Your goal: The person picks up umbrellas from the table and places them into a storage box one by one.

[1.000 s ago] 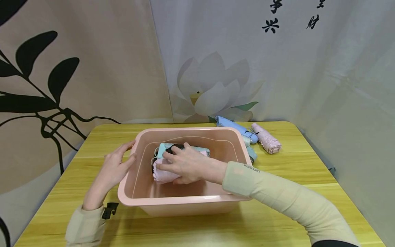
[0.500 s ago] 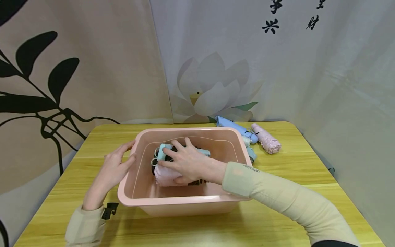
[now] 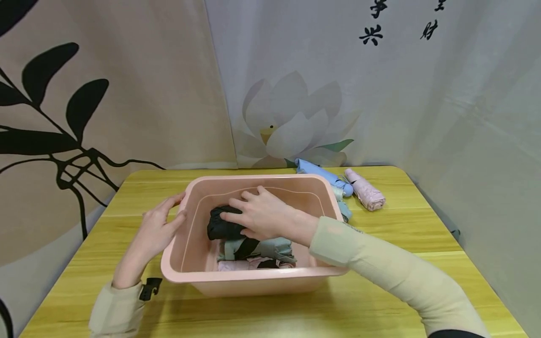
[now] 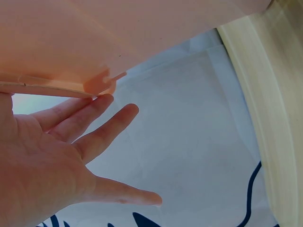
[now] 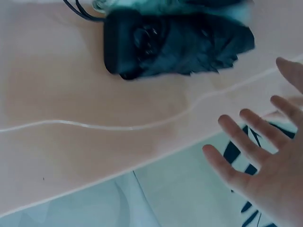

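Observation:
Inside the pink plastic basin (image 3: 304, 273) lie several folded umbrellas. A black umbrella (image 3: 223, 224) is toward the back left, a grey-green umbrella (image 3: 270, 249) with a black strap lies in front of it, and a pale pink umbrella (image 3: 234, 266) is along the near wall. My right hand (image 3: 264, 216) is over the black umbrella, fingers spread, hiding part of it. In the right wrist view, the hand (image 5: 274, 170) stands apart from the black umbrella (image 5: 177, 45). My left hand (image 3: 160, 230) touches the basin's left rim, its fingers extended in the left wrist view.
Behind the basin's right corner, on the wooden table (image 3: 401, 281), lie a blue umbrella (image 3: 321, 176), a lilac umbrella (image 3: 365, 190) and a partly hidden teal one (image 3: 344, 210). A printed curtain (image 3: 296, 70) hangs behind the table.
The umbrellas in the basin have shifted: the turquoise and lilac ones under my right hand gave way to a black one behind, others nearer. My right hand moved slightly right; the left stayed put.

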Demonstrator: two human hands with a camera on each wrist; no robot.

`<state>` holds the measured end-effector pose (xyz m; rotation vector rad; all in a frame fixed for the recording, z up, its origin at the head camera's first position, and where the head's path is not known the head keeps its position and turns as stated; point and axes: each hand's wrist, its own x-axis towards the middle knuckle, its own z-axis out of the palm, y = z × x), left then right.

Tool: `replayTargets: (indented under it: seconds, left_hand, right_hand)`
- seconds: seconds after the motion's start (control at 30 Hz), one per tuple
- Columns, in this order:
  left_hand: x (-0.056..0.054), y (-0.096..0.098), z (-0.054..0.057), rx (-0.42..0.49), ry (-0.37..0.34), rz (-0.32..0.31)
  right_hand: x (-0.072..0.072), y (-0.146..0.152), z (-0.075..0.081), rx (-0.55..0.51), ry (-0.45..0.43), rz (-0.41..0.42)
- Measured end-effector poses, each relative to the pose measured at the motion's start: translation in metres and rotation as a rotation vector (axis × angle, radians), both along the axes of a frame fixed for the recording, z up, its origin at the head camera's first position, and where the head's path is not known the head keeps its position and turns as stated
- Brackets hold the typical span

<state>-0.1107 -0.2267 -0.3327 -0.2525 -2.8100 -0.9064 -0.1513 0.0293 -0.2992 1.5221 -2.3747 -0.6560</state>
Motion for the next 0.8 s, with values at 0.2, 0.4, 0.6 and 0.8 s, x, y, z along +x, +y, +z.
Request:
replayTargets:
  seconds: [0.2,0.4,0.6,0.8]
  left_hand:
    - [0.0,-0.001,-0.002,0.005,0.007,-0.003]
    - [-0.001,-0.001,-0.002,0.009,0.014,-0.006]
    - [0.0,-0.001,-0.001,0.015,0.019,-0.007]
    - [0.0,-0.002,-0.001,0.015,0.004,-0.005]
  right_hand:
    - [0.002,0.015,0.018,-0.084,-0.041,0.014]
    - [0.002,0.036,0.042,-0.174,-0.124,-0.013]
    - [-0.006,0.062,0.053,-0.294,-0.147,-0.033]
    - [-0.02,0.099,0.05,-0.435,-0.117,-0.101]
